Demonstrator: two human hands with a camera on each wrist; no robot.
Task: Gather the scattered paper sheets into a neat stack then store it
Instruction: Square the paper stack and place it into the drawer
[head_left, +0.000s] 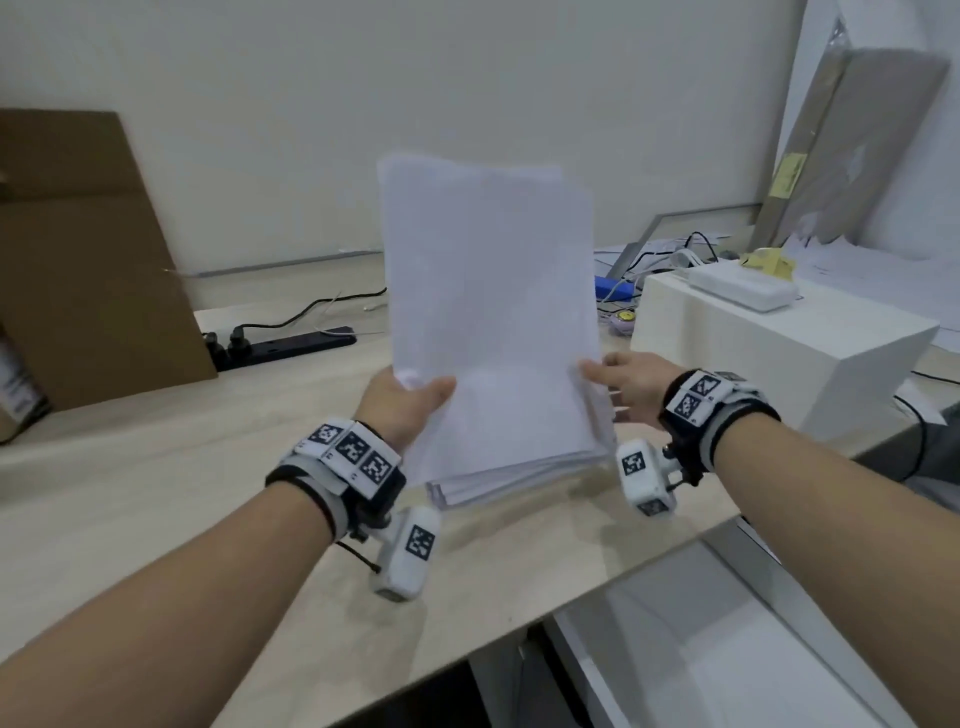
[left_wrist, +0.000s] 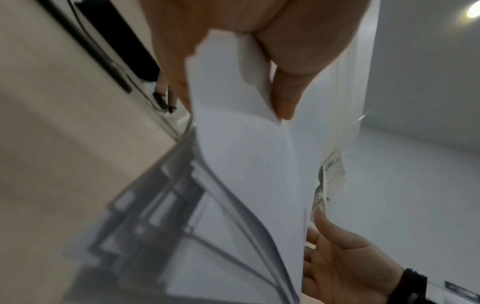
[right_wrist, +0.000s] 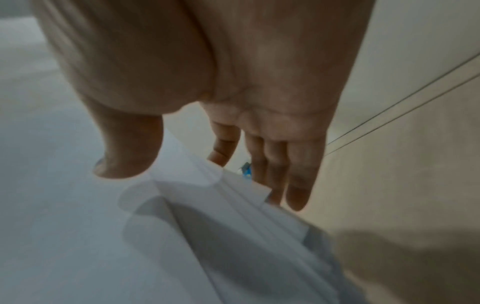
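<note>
White paper sheets (head_left: 493, 322), long axis toward twelve o'clock, are pinched by the left hand (head_left: 402, 405) at seven o'clock, while the right hand (head_left: 631, 384) lies loosely open-fingered against their four o'clock edge.

Bare desk surface (head_left: 156, 493) lies open at 7 to 9 o'clock. Cardboard sheet (head_left: 88, 249) blocks 10 o'clock, black power strip (head_left: 285, 345) with its plugs just beside it. White box (head_left: 779, 358) stands at 2 o'clock. Open drawer (head_left: 727, 649) gapes at 5 o'clock.
</note>
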